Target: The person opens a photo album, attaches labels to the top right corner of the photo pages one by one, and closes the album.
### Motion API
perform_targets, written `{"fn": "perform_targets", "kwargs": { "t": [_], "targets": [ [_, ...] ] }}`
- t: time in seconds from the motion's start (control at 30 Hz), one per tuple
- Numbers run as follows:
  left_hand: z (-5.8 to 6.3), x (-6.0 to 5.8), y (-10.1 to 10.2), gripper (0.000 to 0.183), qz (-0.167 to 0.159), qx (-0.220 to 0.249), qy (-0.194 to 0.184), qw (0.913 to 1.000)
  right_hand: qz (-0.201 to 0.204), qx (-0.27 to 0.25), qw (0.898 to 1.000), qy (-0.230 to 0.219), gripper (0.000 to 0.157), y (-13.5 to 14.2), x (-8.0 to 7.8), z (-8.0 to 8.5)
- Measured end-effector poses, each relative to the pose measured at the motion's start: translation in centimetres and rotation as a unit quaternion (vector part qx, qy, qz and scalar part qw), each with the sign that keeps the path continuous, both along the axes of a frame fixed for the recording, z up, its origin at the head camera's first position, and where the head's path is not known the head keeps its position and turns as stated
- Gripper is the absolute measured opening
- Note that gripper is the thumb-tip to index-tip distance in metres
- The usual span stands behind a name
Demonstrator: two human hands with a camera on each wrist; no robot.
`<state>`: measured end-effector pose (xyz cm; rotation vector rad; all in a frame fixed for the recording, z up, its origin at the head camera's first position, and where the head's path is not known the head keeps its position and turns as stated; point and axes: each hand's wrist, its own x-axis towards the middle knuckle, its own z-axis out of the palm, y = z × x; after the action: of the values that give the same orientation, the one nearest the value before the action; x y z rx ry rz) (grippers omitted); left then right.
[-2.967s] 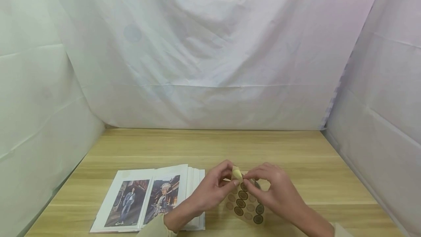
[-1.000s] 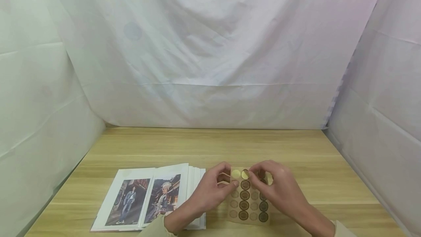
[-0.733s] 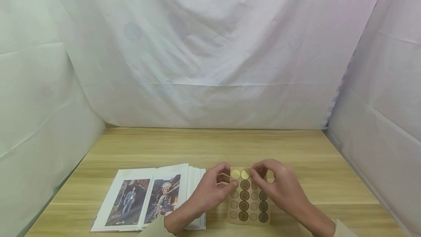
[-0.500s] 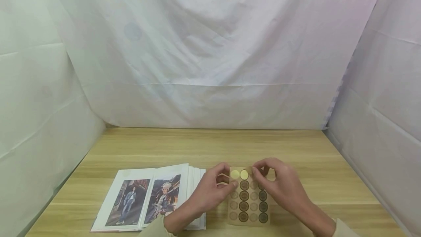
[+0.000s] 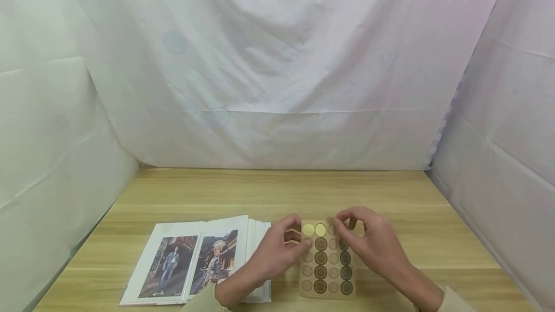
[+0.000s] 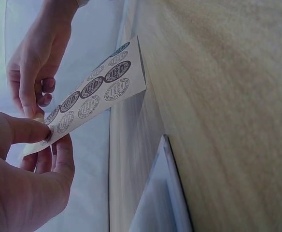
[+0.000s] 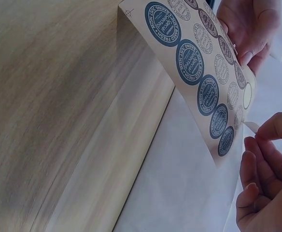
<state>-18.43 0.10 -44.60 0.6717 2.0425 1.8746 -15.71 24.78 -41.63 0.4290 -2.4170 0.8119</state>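
A brown sheet of round stickers (image 5: 327, 266) is held up off the table, with dark and light printed rounds in rows. My left hand (image 5: 281, 245) grips its upper left edge, thumb on the front and fingers behind. Two bare yellow circles (image 5: 320, 229) show in the sheet's top row. Between thumb and forefinger my right hand (image 5: 375, 242) pinches a small sticker (image 7: 250, 126), seen edge-on in the right wrist view right at the sheet's top edge. The right fingers cover the sheet's upper right corner in the head view.
A photo album (image 5: 199, 227) lies open left of the sheet, showing two photos, its near right part behind the left forearm. The wooden table (image 5: 277, 189) ends at a white cloth backdrop (image 5: 277, 138), with cloth walls on both sides.
The sheet, bent and tilted 3 s ago, now faces up flatter. My right hand has drawn the sticker right and slightly upward, uncovering the second yellow circle. The left hand keeps its grip.
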Motion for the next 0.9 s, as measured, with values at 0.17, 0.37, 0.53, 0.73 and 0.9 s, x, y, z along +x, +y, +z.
{"fn": "perform_targets", "kwargs": {
  "t": [0.17,0.37,0.53,0.73,0.9],
  "targets": [
    [0.0,0.0,-0.1,0.020,0.003,-0.010,0.003,0.9999,0.002,-0.001,1.000,0.002,0.021,0.1,0.0,0.0],
    [0.0,-0.2,-0.2,0.020,0.015,-0.036,0.030,0.9988,0.005,-0.004,1.000,0.010,0.020,0.1,0.0,0.0],
    [-0.1,-0.4,-0.3,0.025,0.022,-0.061,0.061,0.9960,0.009,-0.009,1.000,0.010,0.019,0.0,0.1,-0.1],
    [-0.4,-0.6,-0.5,0.036,0.029,-0.086,0.061,0.9940,0.012,-0.006,1.000,0.018,0.017,-0.1,0.1,-0.1],
    [-1.0,-0.6,-0.7,0.053,0.031,-0.118,0.065,0.9904,0.013,-0.005,1.000,0.022,0.014,-0.1,0.1,-0.1]
  ]
}}
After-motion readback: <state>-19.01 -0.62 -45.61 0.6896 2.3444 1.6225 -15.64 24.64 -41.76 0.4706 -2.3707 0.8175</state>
